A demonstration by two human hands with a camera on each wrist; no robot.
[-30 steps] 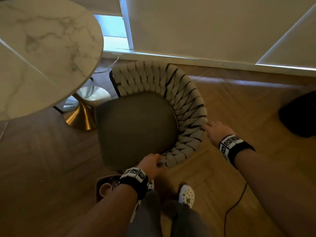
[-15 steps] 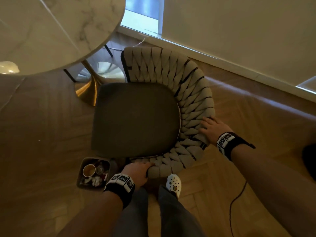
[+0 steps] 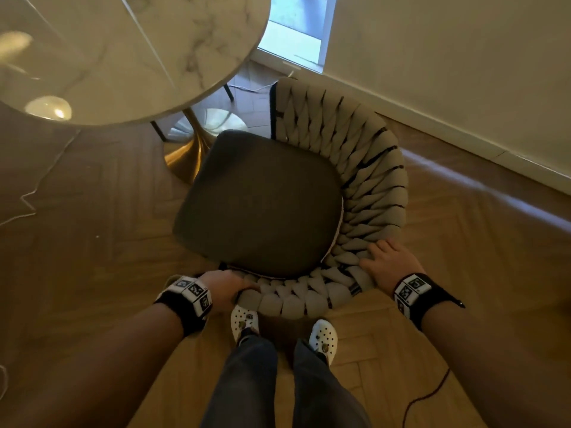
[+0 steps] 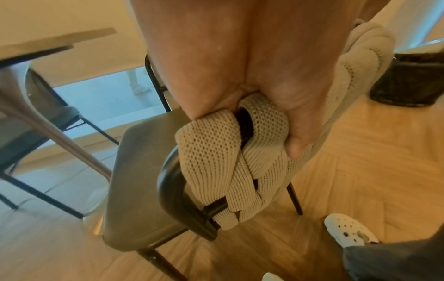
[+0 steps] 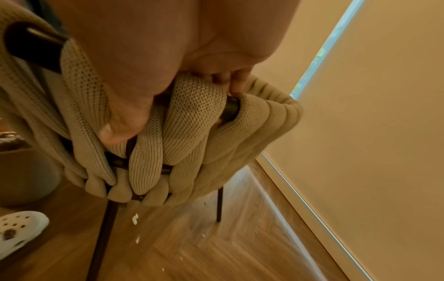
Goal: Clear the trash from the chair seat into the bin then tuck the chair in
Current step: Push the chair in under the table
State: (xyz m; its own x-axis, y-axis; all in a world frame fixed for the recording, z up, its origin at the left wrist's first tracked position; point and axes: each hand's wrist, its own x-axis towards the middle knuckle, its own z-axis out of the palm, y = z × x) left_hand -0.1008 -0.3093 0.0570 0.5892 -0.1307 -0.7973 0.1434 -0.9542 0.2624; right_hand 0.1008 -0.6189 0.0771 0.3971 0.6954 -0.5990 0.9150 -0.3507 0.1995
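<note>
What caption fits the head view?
Both hands, left hand and right hand, grip the woven chair back beside the marble table.

The chair (image 3: 262,202) has a dark grey padded seat (image 3: 259,205) with rounded corners, totally bare on top. Wrapped around the back and side is a chunky beige woven backrest (image 3: 367,180) (thick knit tubes braided over a black metal frame (image 4: 173,192)). It stands upright on thin dark legs on the herringbone wood floor, front edge of the seat just reaching the table's gold base.
</note>
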